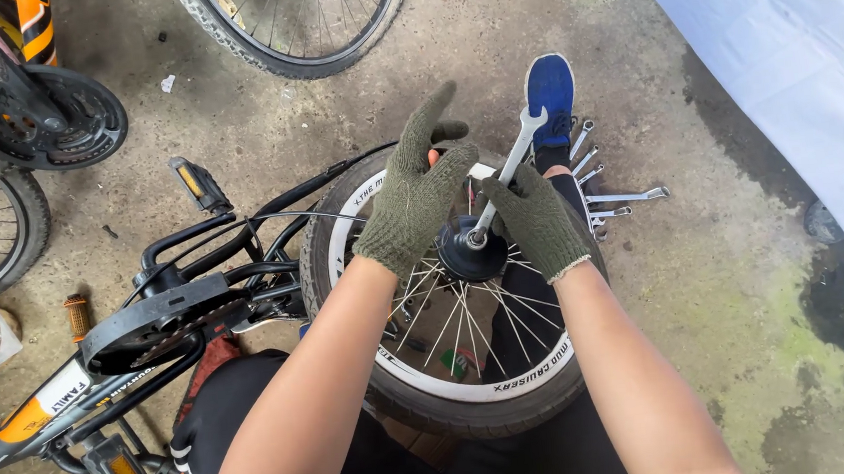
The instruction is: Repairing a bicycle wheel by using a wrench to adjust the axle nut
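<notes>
A small bicycle wheel (474,388) with a white-lettered tyre lies across my lap, spokes and dark hub (456,256) facing up. My right hand (536,220), in a green knit glove, grips a silver wrench (509,168) whose lower end sits on the hub axle. My left hand (417,192), gloved the same way, rests on the far side of the hub with fingers spread over the tyre's top edge. A thin cable (290,215) runs from the wheel toward the bike frame.
A black bike frame (162,318) with chain guard and pedals lies at left. Several spanners (612,200) are spread on the concrete beside my blue shoe (550,91). Another bicycle wheel (300,26) stands at the top. A white sheet (789,48) covers the right side.
</notes>
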